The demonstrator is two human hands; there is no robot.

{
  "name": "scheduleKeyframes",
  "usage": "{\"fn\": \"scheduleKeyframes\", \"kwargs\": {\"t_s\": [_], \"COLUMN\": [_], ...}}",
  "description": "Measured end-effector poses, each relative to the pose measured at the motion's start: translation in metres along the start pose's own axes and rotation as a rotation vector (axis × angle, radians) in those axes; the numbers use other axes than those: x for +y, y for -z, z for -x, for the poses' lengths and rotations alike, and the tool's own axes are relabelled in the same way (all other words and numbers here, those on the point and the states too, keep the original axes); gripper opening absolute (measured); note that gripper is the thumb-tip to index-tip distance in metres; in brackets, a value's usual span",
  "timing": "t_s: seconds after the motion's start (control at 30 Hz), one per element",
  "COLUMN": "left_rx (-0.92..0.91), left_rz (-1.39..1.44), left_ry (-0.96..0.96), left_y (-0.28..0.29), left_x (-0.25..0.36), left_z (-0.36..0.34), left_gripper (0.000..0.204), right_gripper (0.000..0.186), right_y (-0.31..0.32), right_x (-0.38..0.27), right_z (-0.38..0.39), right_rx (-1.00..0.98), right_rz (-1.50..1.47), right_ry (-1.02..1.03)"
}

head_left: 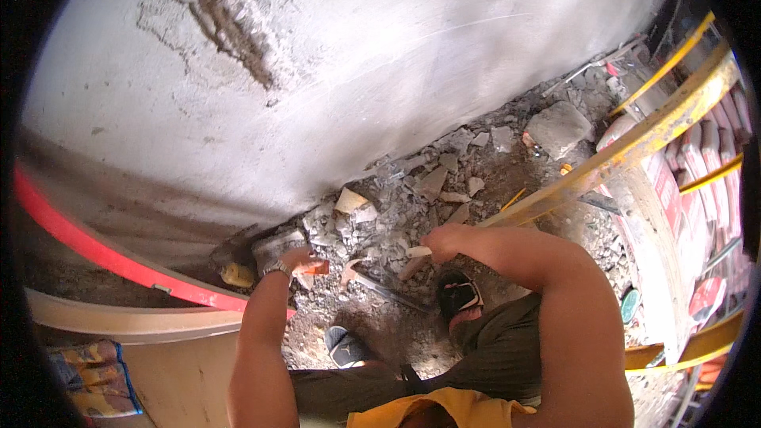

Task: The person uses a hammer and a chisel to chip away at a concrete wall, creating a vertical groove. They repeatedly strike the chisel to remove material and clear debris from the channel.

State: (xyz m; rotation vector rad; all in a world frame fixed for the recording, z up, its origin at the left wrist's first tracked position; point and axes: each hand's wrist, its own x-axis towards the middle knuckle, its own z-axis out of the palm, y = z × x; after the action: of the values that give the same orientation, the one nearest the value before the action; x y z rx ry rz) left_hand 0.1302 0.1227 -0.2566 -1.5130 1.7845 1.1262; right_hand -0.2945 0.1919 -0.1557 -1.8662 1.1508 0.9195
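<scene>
Head view, items listed from the grip outward.

Left hand (298,259), with a watch (277,268) at the wrist: I am seeing its fingers gripping an orange-red piece (319,267), which is sticking out to the right of the fingertips, above the rubble.

Right hand (445,242): clenching a pale, handle-like piece (418,252); one end is protruding on the left of the fist, pointing toward the other hand, while the fist is hiding the remainder from me.

Hammer-like tool (388,292): lying on the ground between the hands and closer to my side, its head just beside the orange-red piece, its shaft slanting toward the right shoe (458,293).

Left shoe (346,347): resting below the tool.

Broken slabs (432,182): lying loosely along the foot of a pale wall (333,103).

Large grey block (560,128): sitting farther off, upper right.

Yellow beam (634,139): slanting across the right side, its lower end showing near the right forearm.

Stacked bags (701,170): lying beyond it.

Red bar (95,246): curving in from the left.
</scene>
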Motion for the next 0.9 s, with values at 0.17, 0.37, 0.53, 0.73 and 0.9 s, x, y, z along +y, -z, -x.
{"fn": "scheduleKeyframes", "kwargs": {"t_s": [0.17, 0.37, 0.53, 0.73, 0.9], "left_rx": [-0.027, -0.027, -0.007, -0.017, 0.021], "left_rz": [-0.072, -0.046, -0.010, -0.064, -0.093], "left_ry": [0.028, -0.020, -0.063, -0.083, -0.123], "left_y": [-0.005, -0.002, -0.007, -0.008, -0.018], "left_x": [-0.009, 0.020, -0.019, -0.005, -0.035], "left_z": [-0.012, -0.008, -0.020, -0.023, -0.039], "left_gripper": [0.087, 0.074, 0.074, 0.079, 0.085], "right_gripper": [0.053, 0.051, 0.054, 0.055, 0.058], "right_y": [0.012, -0.007, 0.014, 0.011, 0.011], "right_x": [-0.005, 0.016, 0.002, 0.004, 0.000], "right_z": [0.012, -0.020, -0.014, -0.016, -0.008], "right_rx": [0.011, -0.003, 0.002, 0.051, 0.063], "right_rz": [0.062, 0.046, 0.068, 0.061, 0.033], "right_ry": [0.068, 0.036, 0.089, 0.108, 0.099]}}
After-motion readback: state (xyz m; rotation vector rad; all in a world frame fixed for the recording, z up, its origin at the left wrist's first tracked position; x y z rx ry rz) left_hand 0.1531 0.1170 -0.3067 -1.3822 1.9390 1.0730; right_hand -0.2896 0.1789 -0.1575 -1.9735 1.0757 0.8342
